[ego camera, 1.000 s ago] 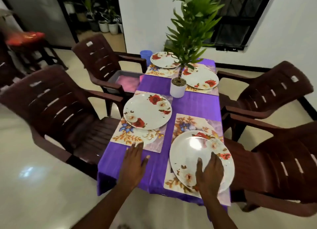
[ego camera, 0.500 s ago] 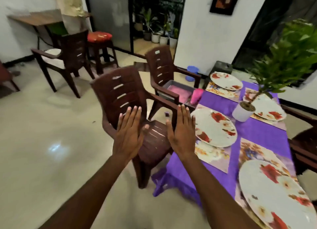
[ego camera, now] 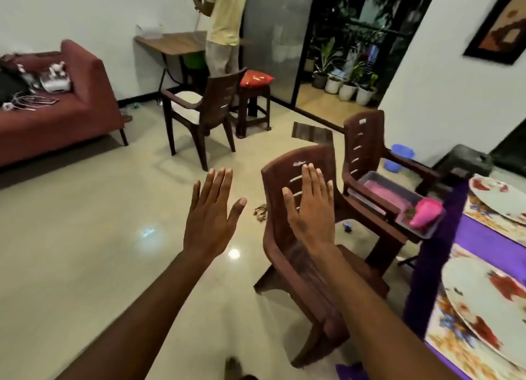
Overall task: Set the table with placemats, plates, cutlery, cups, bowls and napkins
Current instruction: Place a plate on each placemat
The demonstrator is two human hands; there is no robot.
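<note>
My left hand and my right hand are raised in front of me with fingers straight, holding nothing, above the floor and a brown chair. At the right edge is the purple-clothed table. A floral plate sits on a floral placemat near me, and a second floral plate lies further back. A grey tray on the second chair holds pink cloth and a pink item.
A third brown chair and a stool with a red cushion stand ahead. A person in a yellow shirt stands at a wooden side table. A maroon sofa is at left. Potted plants line the doorway. Open floor lies ahead.
My view has swung left, away from the table. Both hands have lifted off the near plate and tablecloth and now hover open in the air.
</note>
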